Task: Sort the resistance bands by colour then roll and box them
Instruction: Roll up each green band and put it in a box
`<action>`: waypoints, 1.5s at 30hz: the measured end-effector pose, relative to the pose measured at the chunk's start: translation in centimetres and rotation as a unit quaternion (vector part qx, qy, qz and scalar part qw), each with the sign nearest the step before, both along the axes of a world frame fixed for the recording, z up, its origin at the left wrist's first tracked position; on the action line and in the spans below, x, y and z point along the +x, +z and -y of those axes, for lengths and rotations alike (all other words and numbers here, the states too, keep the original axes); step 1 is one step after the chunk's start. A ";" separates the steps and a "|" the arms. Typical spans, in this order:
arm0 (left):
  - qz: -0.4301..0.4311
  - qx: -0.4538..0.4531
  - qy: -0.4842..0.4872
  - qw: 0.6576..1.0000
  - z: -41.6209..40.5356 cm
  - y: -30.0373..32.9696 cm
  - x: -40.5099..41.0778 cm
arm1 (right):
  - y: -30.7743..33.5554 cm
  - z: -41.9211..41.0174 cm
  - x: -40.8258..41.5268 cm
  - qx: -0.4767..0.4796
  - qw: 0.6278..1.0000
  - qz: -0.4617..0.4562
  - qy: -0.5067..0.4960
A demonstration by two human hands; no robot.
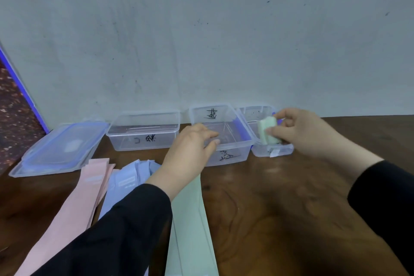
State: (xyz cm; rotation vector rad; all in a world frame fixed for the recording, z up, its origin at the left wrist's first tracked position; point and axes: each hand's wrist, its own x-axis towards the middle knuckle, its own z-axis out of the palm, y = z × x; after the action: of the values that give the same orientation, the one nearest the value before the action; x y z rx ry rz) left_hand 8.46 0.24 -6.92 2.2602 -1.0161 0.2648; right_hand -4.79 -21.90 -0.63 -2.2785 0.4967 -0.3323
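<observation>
Green rolled band (pixel 269 130) pinched in right hand (pixel 302 132); left hand (pixel 190 148) apart

Plain indoor room, scuffed grey wall (pixel 201 29), wooden table (pixel 280 208)

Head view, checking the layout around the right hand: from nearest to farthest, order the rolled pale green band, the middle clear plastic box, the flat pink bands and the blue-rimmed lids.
1. Rolled pale green band, pinched in the right hand.
2. Middle clear plastic box, just left.
3. Flat pink bands, far left, nearer the camera.
4. Blue-rimmed lids, farthest left.
</observation>
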 end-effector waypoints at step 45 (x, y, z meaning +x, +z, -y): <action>0.081 0.107 -0.020 0.991 -0.7 -1.6 5.1 | -3.9 2.4 13.4 -0.212 0.921 -0.327 -0.002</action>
State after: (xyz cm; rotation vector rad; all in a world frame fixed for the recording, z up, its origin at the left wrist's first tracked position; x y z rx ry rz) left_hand 13.54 0.90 -8.56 2.4383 -1.2239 0.3397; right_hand 8.65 -24.35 -4.58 -2.7985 0.8238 0.3858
